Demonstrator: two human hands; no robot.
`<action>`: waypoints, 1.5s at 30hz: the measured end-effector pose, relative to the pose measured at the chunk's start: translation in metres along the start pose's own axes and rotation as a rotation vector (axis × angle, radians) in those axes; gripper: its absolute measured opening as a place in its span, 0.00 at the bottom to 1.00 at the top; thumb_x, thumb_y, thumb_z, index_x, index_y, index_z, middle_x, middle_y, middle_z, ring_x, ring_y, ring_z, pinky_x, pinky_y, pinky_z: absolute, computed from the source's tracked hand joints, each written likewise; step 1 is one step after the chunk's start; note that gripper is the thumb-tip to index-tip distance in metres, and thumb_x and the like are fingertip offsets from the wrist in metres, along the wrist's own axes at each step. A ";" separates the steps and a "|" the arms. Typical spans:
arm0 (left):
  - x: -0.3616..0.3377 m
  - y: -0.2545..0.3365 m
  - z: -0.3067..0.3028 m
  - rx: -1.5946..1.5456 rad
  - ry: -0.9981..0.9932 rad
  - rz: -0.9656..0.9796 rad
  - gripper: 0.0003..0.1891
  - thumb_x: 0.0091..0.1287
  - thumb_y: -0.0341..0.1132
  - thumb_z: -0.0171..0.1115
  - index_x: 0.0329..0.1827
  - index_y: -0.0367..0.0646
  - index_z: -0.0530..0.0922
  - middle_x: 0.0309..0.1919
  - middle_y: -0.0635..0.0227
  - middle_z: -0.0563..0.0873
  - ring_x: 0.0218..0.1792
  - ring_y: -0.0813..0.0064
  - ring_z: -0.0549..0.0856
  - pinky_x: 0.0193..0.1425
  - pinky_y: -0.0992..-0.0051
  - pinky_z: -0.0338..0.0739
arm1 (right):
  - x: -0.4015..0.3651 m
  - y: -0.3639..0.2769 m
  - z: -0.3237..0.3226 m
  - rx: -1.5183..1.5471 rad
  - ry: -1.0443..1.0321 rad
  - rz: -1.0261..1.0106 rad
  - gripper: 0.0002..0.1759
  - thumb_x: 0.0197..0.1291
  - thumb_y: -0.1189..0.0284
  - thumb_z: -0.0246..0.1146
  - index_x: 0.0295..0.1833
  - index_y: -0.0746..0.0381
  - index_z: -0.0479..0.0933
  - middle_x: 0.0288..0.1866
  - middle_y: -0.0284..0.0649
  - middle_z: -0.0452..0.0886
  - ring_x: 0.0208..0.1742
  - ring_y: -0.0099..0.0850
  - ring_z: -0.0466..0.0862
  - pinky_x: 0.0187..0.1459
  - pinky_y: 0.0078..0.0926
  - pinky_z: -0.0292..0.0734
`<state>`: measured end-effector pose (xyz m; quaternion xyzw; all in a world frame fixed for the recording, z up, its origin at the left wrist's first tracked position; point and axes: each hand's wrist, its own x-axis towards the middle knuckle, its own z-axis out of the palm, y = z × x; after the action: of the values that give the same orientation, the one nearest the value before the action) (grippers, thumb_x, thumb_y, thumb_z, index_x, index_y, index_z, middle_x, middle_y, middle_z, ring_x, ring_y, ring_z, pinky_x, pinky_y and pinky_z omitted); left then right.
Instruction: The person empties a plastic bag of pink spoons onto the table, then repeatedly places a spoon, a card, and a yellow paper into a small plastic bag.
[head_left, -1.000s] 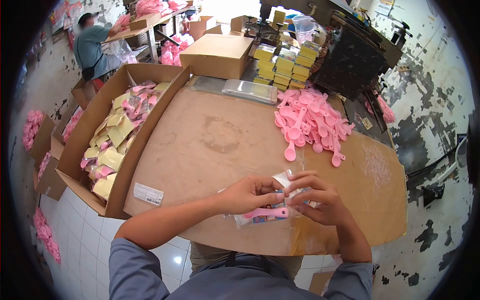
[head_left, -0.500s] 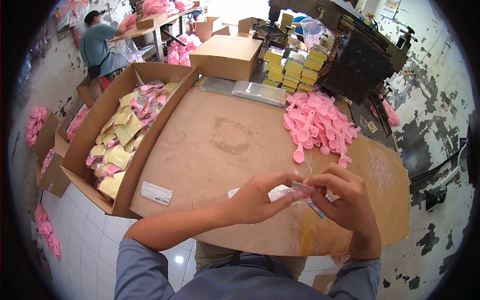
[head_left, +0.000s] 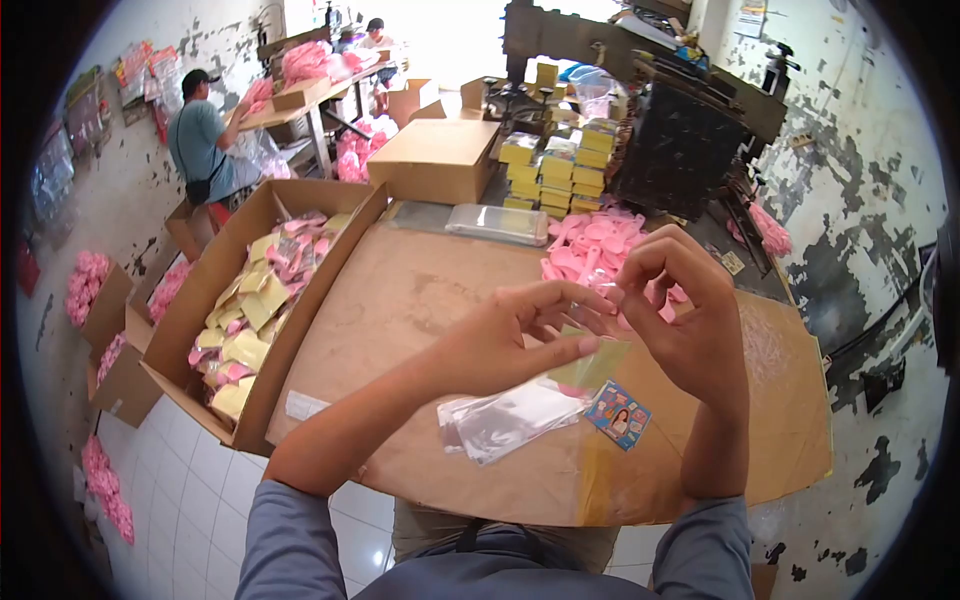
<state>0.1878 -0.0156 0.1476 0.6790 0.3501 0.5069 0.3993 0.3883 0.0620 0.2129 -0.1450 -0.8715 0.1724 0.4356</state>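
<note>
My left hand [head_left: 515, 335] is raised over the cardboard-covered table with thumb and fingers apart, fingertips close to the right hand. My right hand [head_left: 690, 310] has its thumb and index finger pinched together; I cannot tell what is between them. Below and between the hands shows a pale yellow card [head_left: 597, 365] with a clear sheen over it. A stack of clear plastic bags [head_left: 510, 418] lies under my left wrist. Beside it is a blue printed card [head_left: 618, 414] with a portrait. Pink spoons [head_left: 600, 245] are piled behind my hands, which partly cover them.
A long cardboard box [head_left: 300, 345] on the left holds packed spoons with yellow cards. Stacks of yellow cards [head_left: 560, 170] stand at the back beside a dark machine [head_left: 680, 140]. A closed carton [head_left: 430, 150] and a clear plastic case [head_left: 497, 224] sit nearby. A person [head_left: 205, 140] works far left.
Both hands have risen away from me and moved apart slightly; my left fingers have opened out. The clear bags and blue card are now uncovered. The camera view has shifted.
</note>
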 end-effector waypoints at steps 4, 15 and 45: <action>0.027 -0.004 -0.015 0.111 -0.014 -0.071 0.14 0.76 0.35 0.67 0.61 0.42 0.84 0.38 0.72 0.92 0.33 0.91 0.82 0.38 0.82 0.76 | -0.004 0.005 -0.008 0.139 -0.023 0.118 0.07 0.62 0.77 0.72 0.44 0.63 0.82 0.35 0.32 0.84 0.34 0.21 0.82 0.33 0.21 0.74; 0.024 0.007 -0.014 0.132 -0.064 -0.201 0.19 0.77 0.25 0.61 0.69 0.37 0.78 0.46 0.62 0.92 0.50 0.79 0.90 0.56 0.78 0.84 | -0.006 0.027 0.000 0.095 -0.036 0.156 0.09 0.64 0.76 0.72 0.47 0.64 0.80 0.36 0.35 0.85 0.35 0.23 0.83 0.34 0.23 0.76; 0.016 -0.001 0.000 0.743 0.010 -0.045 0.21 0.72 0.30 0.64 0.68 0.38 0.77 0.34 0.57 0.92 0.31 0.58 0.91 0.40 0.64 0.85 | -0.007 0.045 0.040 -0.593 0.041 -0.224 0.10 0.50 0.76 0.69 0.38 0.60 0.77 0.39 0.40 0.79 0.43 0.38 0.81 0.47 0.36 0.73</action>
<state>0.1918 -0.0008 0.1529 0.7673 0.5270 0.3397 0.1347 0.3644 0.0928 0.1657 -0.1722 -0.8855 -0.1410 0.4079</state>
